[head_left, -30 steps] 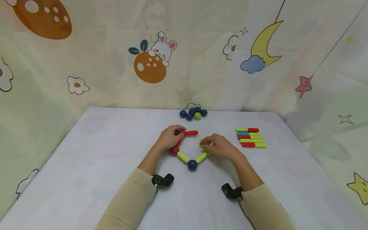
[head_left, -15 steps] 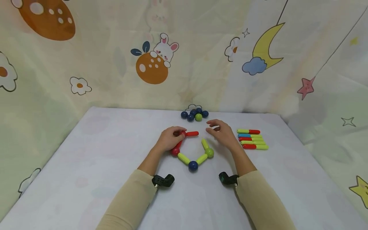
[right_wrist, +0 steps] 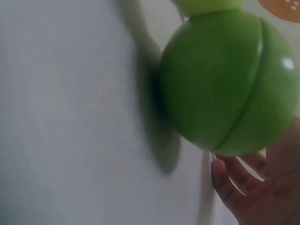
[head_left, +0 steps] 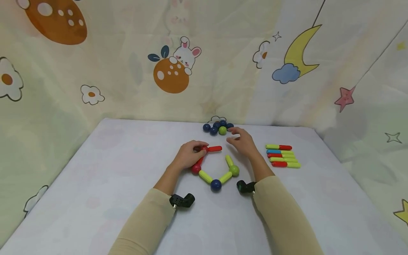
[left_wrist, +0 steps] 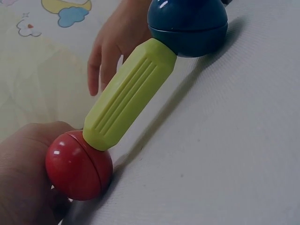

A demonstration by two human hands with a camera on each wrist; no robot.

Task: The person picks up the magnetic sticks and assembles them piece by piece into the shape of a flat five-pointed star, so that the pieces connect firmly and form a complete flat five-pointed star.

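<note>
An open ring of toy rods and balls lies on the table. With thumb and fingers, my left hand [head_left: 187,156] holds its far red ball [head_left: 205,149], from which a red rod [head_left: 215,148] points right. Another red ball [left_wrist: 79,165] sits near the left palm, joined by a yellow-green rod [left_wrist: 130,93] to a dark blue ball [head_left: 215,185]. A green ball [right_wrist: 229,84] with a rod [head_left: 229,160] forms the right side. My right hand [head_left: 244,144] hovers with loose fingers and holds nothing, its fingertips near the ball cluster at the back.
Several loose dark blue balls [head_left: 206,128] and one green ball [head_left: 222,130] lie together at the table's back edge. Stacked side by side at the right are several two-coloured rod pairs [head_left: 283,156]. A patterned cloth [head_left: 121,71] hangs behind the table [head_left: 95,184].
My right hand has let go of the rod at the green ball and moved away toward the loose balls at the back. The left hand keeps its hold on the red ball.
</note>
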